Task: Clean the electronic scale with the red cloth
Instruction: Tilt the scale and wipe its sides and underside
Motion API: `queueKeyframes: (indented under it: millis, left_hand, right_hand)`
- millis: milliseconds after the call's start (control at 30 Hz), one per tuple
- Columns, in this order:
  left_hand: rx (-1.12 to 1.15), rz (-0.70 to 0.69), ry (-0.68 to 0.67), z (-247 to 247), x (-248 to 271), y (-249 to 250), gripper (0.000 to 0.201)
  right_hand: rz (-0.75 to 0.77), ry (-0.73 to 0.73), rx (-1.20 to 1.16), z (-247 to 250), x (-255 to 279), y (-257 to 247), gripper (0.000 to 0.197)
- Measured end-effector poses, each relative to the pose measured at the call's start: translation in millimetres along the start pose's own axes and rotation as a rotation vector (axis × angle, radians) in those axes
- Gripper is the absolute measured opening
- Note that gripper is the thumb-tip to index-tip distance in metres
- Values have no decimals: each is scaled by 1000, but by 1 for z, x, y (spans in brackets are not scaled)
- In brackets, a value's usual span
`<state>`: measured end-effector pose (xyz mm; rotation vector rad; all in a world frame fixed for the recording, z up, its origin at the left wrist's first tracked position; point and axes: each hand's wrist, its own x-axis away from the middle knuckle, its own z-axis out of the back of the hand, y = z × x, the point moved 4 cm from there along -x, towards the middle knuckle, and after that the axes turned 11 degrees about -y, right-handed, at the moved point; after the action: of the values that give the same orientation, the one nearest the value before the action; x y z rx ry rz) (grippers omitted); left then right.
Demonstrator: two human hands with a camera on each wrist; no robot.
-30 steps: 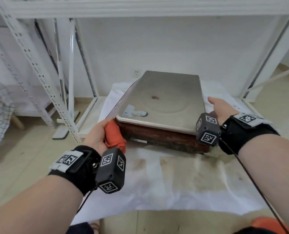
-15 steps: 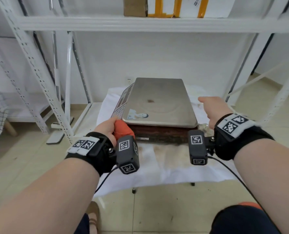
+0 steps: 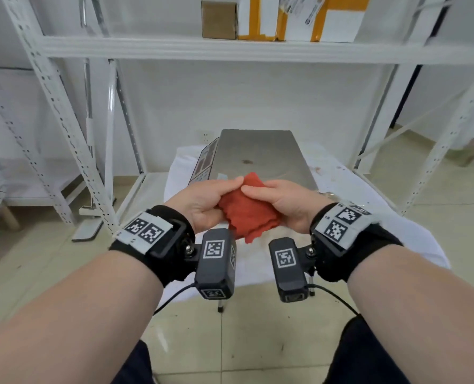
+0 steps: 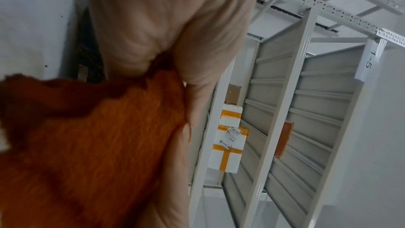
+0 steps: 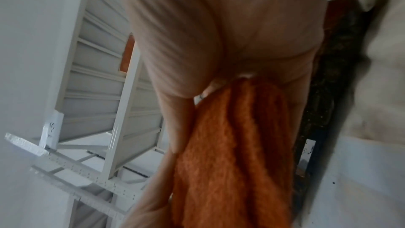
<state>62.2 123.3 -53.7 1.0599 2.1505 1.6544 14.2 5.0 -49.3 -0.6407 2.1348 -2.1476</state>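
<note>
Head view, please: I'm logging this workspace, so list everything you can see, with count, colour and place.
Electronic scale: one, steel platter with a dark spot, on the white sheet.
Red cloth: one, red, held in front of the scale.
White sheet: one, white and stained, over the low stand.
Shelving rack: white metal, around and above the scale.
Cardboard box: one, brown, on the upper shelf.
White parcels: two, yellow-taped, beside that box.
Floor tiles: beige.
Left hand: grips the cloth.
Right hand: grips the cloth.
</note>
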Motion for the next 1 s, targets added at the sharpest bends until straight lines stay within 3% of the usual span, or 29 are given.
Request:
queueKeyframes:
  millis: [200, 333, 433, 600, 667, 767, 867, 933, 1000]
  left_hand:
    - [-419, -104, 47, 12, -13, 14, 15]
    - [-919, -306, 63, 15, -43, 32, 15]
    - [-1173, -396, 64, 11, -59, 38, 7]
    - [-1537, -369, 124, 29, -74, 36, 17]
    - [-1639, -340, 105, 31, -75, 32, 24]
    - [-1689, -375, 108, 29, -75, 27, 36]
    - [-1776, -464, 103, 19, -76, 22, 42]
    - [-1879, -487, 104, 14, -76, 24, 44]
    - [-2026, -469, 96, 12, -76, 25, 44]
  right_hand:
    - [-18, 172, -64, 15, -11, 8, 43]
    - [-21, 272, -146, 28, -19, 9, 41]
    - [-30, 361, -275, 41, -15, 12, 40]
    - [36, 544, -465, 66, 6, 20, 43]
    - [82, 675, -497, 73, 18, 25, 31]
    - [157, 1011, -493, 88, 38, 42, 13]
    - [155, 1245, -417, 95, 57, 68, 27]
    - [141, 1311, -378, 97, 62, 77, 48]
    - [126, 1326, -348, 98, 62, 77, 56]
